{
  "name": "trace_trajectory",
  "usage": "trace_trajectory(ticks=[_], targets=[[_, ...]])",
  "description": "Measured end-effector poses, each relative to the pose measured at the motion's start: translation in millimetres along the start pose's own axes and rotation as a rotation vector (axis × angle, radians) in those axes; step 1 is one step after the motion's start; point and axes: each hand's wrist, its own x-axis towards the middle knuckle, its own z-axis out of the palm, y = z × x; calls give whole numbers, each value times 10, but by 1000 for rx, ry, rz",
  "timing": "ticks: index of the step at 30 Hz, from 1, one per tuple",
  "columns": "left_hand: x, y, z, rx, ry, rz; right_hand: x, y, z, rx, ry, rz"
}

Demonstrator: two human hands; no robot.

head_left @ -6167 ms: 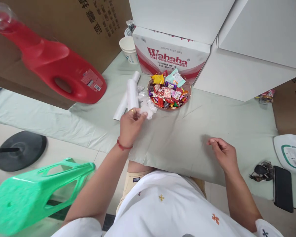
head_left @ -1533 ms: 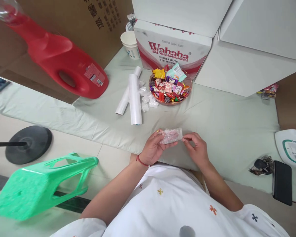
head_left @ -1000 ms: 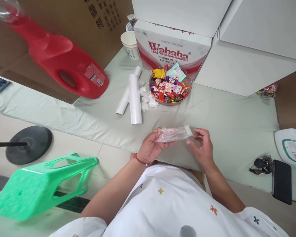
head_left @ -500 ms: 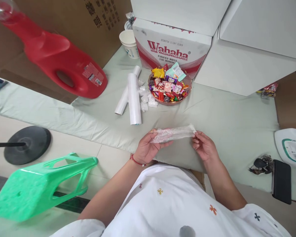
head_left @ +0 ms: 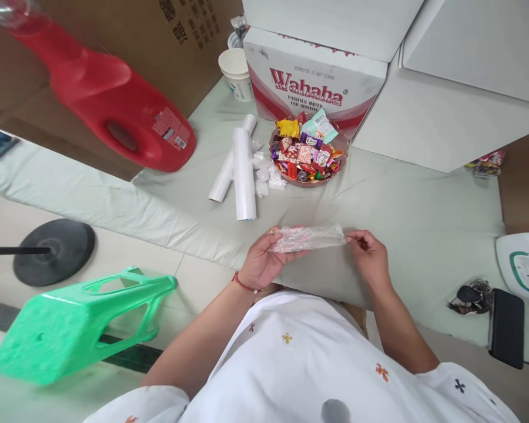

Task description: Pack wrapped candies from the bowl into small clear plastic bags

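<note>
A long, crinkled clear plastic packet (head_left: 311,238) lies across the fingers of my left hand (head_left: 264,258), whose thumb presses on its left end. A red bracelet circles that wrist. My right hand (head_left: 368,252) is at the packet's right end, thumb and forefinger pinched at its tip. Beyond the packet, two white rolls (head_left: 244,176) lie crossed, with several small crumpled clear plastic pieces (head_left: 262,174) beside them. To their right a round glass bowl (head_left: 345,158) is heaped with wrapped candies (head_left: 304,154).
A Wahaha carton (head_left: 311,76) stands behind the bowl, paper cups (head_left: 238,73) at its left. The large red bottle (head_left: 127,111) is at the left, above a green stool (head_left: 83,323). Keys (head_left: 471,295), a black phone (head_left: 506,328) and a white bottle (head_left: 524,264) are at the right.
My right hand has moved slightly right, and its fingers have closed more tightly at the packet's end. The view has shifted a little.
</note>
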Motion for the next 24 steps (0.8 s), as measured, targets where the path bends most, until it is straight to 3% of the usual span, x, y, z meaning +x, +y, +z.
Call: trace_trajectory(ticks=[3,5,8,13,15,19,24], targets=[[-19,19,-35,11,-5,18,85,9,-61,343,40,236],[-32,23,-40,39,0,34,103,-19,-92,410,100,253],[-48,13,-4,106,-16,46,34,-159,-74,279,144,18],[-66,-38,118,229,-64,72,-149,-545,158,-133,-286,-510],[-75,-60,151,283,-80,101,-176,-649,273,-244,-392,-659],[-94,-86,151,309,-87,146,-181,-707,406,-267,-463,-743],[-93,-74,112,275,-54,152,-195,-681,365,-170,-404,-727]])
